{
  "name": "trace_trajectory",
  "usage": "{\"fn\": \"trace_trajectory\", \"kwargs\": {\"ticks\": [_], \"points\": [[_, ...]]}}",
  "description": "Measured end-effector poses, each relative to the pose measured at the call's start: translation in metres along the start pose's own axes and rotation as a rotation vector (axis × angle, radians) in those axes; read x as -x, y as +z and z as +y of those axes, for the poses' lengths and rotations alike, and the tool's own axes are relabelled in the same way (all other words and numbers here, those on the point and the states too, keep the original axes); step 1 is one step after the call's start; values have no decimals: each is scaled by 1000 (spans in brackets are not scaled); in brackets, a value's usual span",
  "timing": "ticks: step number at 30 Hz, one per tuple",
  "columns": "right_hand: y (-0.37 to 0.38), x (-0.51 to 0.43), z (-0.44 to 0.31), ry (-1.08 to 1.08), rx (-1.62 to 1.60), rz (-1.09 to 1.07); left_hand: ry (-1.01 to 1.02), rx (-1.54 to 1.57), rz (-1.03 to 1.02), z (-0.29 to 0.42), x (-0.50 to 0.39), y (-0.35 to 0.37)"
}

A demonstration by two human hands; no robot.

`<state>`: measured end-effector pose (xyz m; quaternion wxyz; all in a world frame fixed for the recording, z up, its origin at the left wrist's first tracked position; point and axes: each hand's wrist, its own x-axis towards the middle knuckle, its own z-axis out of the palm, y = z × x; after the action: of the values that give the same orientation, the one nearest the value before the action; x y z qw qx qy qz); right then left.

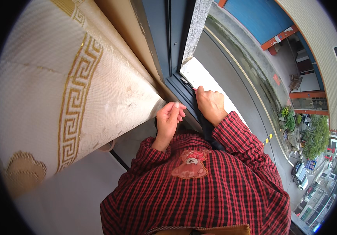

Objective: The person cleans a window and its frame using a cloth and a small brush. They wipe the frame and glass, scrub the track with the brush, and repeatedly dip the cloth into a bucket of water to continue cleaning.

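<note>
My right hand point(211, 102) is closed around a thin pink stick-like handle point(194, 88), of which only a short end shows. It is at the corner of the dark grey metal window track point(183, 92), by the foot of the upright frame point(175, 38). Something small, dark and white lies in the track just past the handle; I cannot tell what. My left hand point(168, 120) hovers on the room side of the track, fingers loosely curled and slightly apart, with nothing visible in it. Beside it is the corner of a cream cloth point(107, 88) with a gold key-pattern band.
A white outer sill point(206, 79) runs along the window, with a rough wall edge point(198, 29) above it. Outside, far below, lie a road point(227, 64), a parked car point(300, 176) and green plants point(316, 136). A tan panel point(124, 29) stands behind the cloth.
</note>
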<state>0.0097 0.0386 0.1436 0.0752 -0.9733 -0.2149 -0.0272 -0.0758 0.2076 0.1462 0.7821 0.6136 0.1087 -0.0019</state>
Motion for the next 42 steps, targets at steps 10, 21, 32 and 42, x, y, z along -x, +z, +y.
{"fn": "trace_trajectory", "kwargs": {"ticks": [10,21,32,42], "points": [[-55,-23,49,576,-969,-106,30,-15,68,-2,5,-6],[-62,-12,3,306,-925,-377,3,-11,71,-5,6,-9],[-23,-24,-12,404,-1017,-644,-9,-9,88,-6,8,-8],[-17,-19,-11,227,-682,-470,-10,5,82,-7,3,-8]]}}
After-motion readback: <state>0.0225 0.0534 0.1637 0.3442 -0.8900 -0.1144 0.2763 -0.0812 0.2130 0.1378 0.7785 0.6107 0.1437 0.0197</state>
